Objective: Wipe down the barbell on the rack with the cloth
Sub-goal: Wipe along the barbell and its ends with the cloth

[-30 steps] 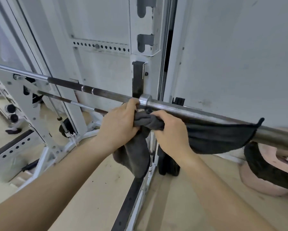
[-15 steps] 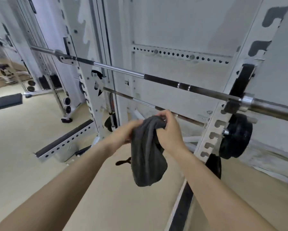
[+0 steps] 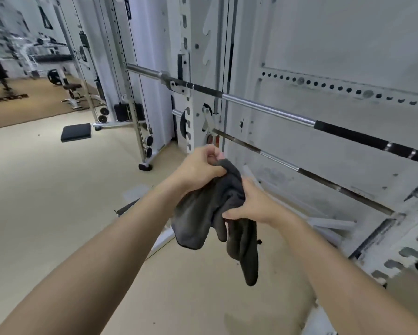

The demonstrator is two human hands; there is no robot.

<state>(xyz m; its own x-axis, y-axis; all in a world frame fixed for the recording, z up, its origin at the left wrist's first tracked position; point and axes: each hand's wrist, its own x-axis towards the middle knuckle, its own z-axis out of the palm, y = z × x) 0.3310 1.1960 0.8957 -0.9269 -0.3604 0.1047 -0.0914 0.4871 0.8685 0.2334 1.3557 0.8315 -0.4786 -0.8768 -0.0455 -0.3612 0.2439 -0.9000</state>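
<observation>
**Cloth bunched in both hands, off the bar**

The dark grey cloth is held in front of the white rack, below the barbell and not touching it. The left hand clenches the top of the bundle, its fingers curled round a fold at the upper edge. The right hand grasps the cloth lower down and to the right, with the thumb pressed into the fabric from below and the fingers wrapped over it. Between and beneath the two hands the cloth hangs in loose folds: a broad flap on the left and a longer, narrower tail on the right that drops lowest.

The rack carries the barbell on a hook at the upright. The bar's chrome sleeve juts out to the left of the upright. Its shaft runs down to the right across the view, first a short black stretch, then a bright chrome section, then black again with two thin silver rings near the right edge. A second, thinner bar sits lower in the same rack, running roughly parallel; the cloth's top is near its left end but apart from it.

Behind and to the left, on the pale floor, lie a black pad and the foot of a cable machine.
</observation>
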